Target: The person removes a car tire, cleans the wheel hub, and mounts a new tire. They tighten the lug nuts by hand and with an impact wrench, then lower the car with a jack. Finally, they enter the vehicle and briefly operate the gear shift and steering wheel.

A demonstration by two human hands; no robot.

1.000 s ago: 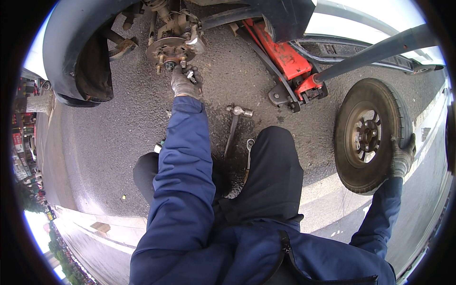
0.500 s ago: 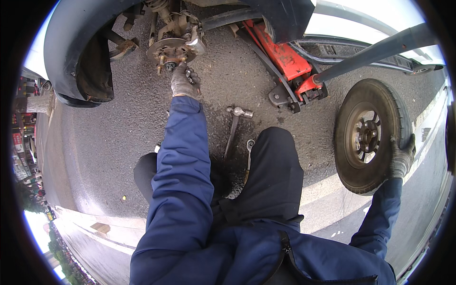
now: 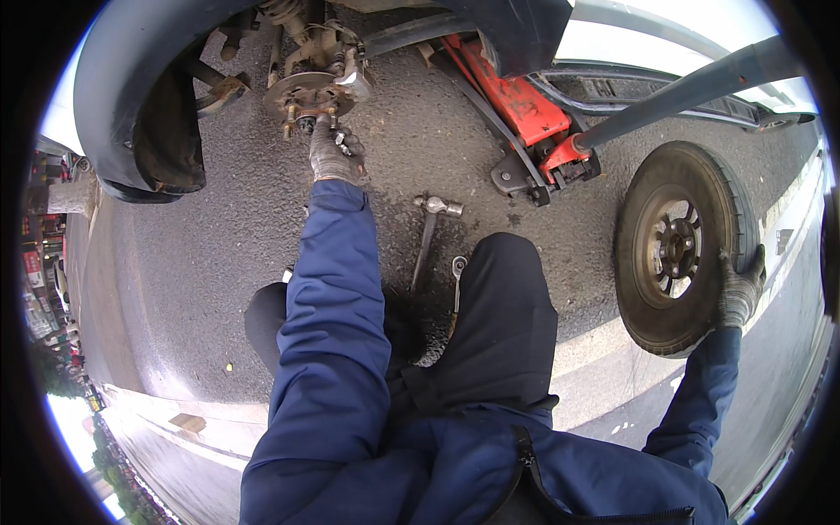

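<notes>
Your gloved left hand point(image 3: 333, 154) is closed around small lug nuts point(image 3: 347, 143), touching the rusty wheel hub point(image 3: 308, 91). Well right of the hub, your right hand point(image 3: 740, 291) grips the upright wheel point(image 3: 678, 248), fingers curled over its tread.

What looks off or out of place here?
The wheel is off the car, upright, steadied by the right hand. The bare, rusty hub is exposed, with the left hand at its studs. A hammer and ratchet lie loose on the asphalt.
</notes>
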